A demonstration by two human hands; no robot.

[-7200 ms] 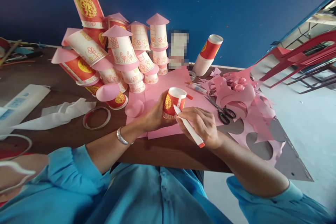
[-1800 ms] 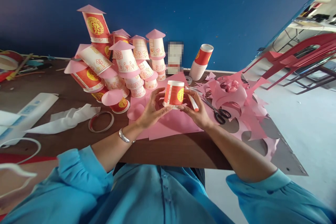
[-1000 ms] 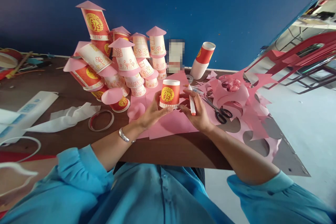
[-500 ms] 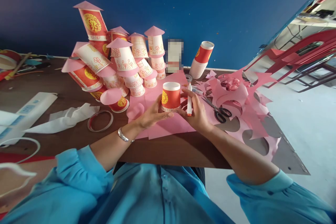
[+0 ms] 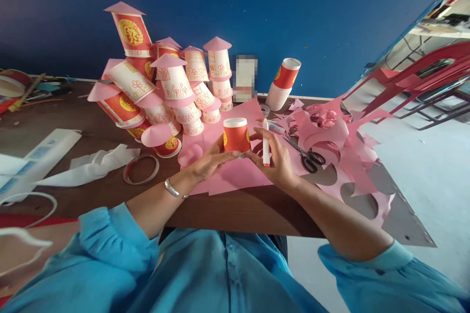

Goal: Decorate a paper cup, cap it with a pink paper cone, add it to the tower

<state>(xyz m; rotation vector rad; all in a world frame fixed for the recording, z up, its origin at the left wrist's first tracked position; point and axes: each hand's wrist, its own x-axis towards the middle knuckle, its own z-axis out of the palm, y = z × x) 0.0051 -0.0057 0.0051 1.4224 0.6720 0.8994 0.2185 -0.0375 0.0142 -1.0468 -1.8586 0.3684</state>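
A red paper cup (image 5: 235,138) with a white rim and yellow prints is held upright over pink paper sheets (image 5: 235,178). My left hand (image 5: 214,159) is closed around its left side, the thumb along the lower front. Between the fingers of my right hand (image 5: 277,156) stands a white marker (image 5: 266,144) with an orange end pointing down. The right thumb reaches the cup's base from the right, and some fingers behind it are partly hidden.
Decorated cups with pink cone tops (image 5: 176,83) are stacked at the left. A cup stack (image 5: 281,90) leans by the blue wall. Scissors (image 5: 310,159) and pink paper scraps (image 5: 330,132) lie to the right; a tape roll (image 5: 141,169) and a power strip (image 5: 40,161) lie left.
The red cup has been turned between my hands, so yellow prints now show at both side edges, and it sits slightly lower and further left. The marker stays in my right hand.
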